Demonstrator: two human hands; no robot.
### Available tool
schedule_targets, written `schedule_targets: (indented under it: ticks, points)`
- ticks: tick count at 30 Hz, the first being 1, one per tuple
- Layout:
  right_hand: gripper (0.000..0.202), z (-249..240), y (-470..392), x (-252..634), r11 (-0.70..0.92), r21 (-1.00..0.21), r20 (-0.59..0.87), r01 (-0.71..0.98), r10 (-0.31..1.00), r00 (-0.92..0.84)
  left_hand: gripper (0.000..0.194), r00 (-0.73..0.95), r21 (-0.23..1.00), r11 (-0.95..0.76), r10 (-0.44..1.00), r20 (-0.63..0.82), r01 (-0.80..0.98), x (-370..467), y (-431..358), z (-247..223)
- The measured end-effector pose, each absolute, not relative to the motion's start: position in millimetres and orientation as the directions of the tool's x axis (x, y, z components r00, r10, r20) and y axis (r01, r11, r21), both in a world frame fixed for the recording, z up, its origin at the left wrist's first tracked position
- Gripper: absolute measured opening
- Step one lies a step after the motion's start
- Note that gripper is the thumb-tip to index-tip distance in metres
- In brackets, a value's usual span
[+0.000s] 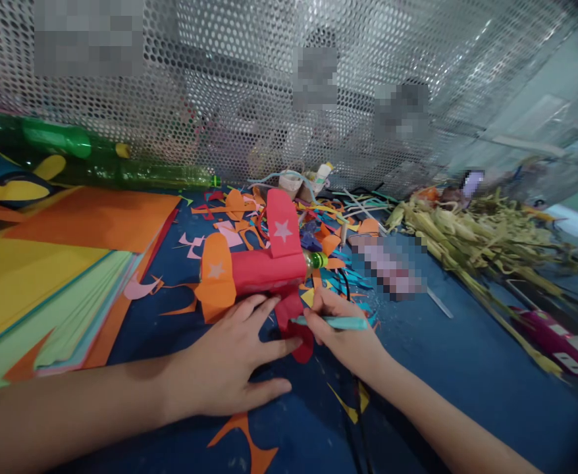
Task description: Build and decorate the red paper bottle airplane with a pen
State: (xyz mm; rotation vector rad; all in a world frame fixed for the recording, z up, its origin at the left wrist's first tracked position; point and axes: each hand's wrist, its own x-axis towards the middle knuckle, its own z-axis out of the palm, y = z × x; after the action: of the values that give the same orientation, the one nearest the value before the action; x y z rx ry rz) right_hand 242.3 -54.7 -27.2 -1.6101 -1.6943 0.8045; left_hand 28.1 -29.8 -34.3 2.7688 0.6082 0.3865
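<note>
A paper-covered bottle model shaped like a plane lies in the middle, with a red body (249, 270), orange tail pieces (217, 289) and a green cap (319, 260). White stars show on its upper red wing (283, 230) and on the orange tail. My left hand (230, 355) is spread against the model's near side, one fingertip on the lower red wing (303, 345). Between the fingers of my right hand (341, 329) is a light-blue pen (351, 323), its tip at the lower wing.
Coloured paper sheets (72, 263) lie at left, below green bottles (96, 148). Paper scraps (239, 204) surround the model's far side. Corn husks (476, 230) and a purple object (555, 342) are at right. A perforated metallic sheet (239, 79) stands behind.
</note>
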Motion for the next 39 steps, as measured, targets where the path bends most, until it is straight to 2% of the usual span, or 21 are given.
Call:
schedule_targets:
  ticks: [11,20,25,35,39]
  points:
    - [0.018,-29,-56,240,0.072,-0.806,0.052,0.588,0.997,-0.051,0.046,0.869,0.337,-0.871,0.443,0.219,0.358,29,-29,-35]
    - [0.022,-28,-52,239,0.113,-0.705,0.152,0.700,0.988,-0.007,0.046,0.867,0.335,-0.867,0.450,0.215,0.368,29,-30,-34]
    - [0.020,-33,-42,245,0.128,-0.720,0.158,0.682,0.987,-0.019,0.045,0.863,0.339,-0.867,0.452,0.226,0.365,28,-30,-34]
    - [0.024,-12,-51,258,0.134,-0.730,0.054,0.670,0.989,-0.139,0.045,0.867,0.342,-0.863,0.455,0.205,0.372,28,-30,-32]
    - [0.023,-13,-52,257,0.135,-0.742,0.069,0.657,0.990,-0.126,0.045,0.871,0.341,-0.867,0.445,0.206,0.363,29,-29,-31]
